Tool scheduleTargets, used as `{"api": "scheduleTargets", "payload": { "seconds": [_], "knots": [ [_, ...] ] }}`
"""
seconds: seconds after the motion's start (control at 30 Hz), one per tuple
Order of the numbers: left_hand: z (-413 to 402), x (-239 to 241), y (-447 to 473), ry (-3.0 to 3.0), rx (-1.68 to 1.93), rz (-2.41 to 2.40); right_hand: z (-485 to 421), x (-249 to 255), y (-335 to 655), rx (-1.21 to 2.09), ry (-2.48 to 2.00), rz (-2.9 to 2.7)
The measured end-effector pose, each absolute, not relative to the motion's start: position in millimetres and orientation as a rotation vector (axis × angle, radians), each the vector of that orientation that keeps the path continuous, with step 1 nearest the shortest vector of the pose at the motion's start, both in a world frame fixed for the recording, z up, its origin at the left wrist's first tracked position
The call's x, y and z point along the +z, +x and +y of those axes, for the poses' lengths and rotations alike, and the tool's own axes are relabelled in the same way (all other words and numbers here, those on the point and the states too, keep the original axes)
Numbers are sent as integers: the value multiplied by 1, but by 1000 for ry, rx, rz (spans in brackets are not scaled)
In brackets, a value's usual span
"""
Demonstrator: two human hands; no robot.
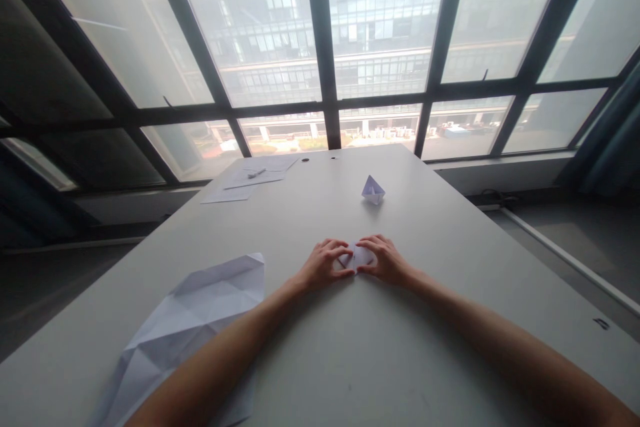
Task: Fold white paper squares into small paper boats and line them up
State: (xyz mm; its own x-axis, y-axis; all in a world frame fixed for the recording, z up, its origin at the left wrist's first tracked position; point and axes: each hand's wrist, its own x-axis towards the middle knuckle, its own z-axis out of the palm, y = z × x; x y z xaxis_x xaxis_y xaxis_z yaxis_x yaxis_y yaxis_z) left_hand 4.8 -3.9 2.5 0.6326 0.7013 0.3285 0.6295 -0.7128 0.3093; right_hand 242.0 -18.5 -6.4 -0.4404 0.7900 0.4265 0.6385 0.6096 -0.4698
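A small folded piece of white paper (357,257) lies on the grey table (430,320) in front of me. My left hand (324,265) presses on its left side with curled fingers. My right hand (384,259) pinches its right side, fingers bent over the paper. Most of the paper is hidden under both hands. A finished little paper boat (373,190) stands farther away, beyond my hands and apart from them.
A large creased white sheet (195,320) lies at the near left, partly under my left forearm. Flat sheets with a pen (256,173) lie at the far left corner. Big windows rise behind the table's far edge.
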Motion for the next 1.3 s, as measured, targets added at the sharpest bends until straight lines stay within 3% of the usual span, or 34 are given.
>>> {"api": "scheduleTargets", "payload": {
  "seconds": [0.43, 0.97, 1.3],
  "knots": [
    [-1, -2, 5, 2623, 741, 1150, -16, -8, 241, 308, -1215, -2284],
    [-1, -6, 10, 2660, 574, 1323, -14, -15, 242, 244, -1296, -2312],
    [2, -6, 7, 2523, 782, 1227, -16, -10, 243, 345, -1193, -2221]
  ]
}}
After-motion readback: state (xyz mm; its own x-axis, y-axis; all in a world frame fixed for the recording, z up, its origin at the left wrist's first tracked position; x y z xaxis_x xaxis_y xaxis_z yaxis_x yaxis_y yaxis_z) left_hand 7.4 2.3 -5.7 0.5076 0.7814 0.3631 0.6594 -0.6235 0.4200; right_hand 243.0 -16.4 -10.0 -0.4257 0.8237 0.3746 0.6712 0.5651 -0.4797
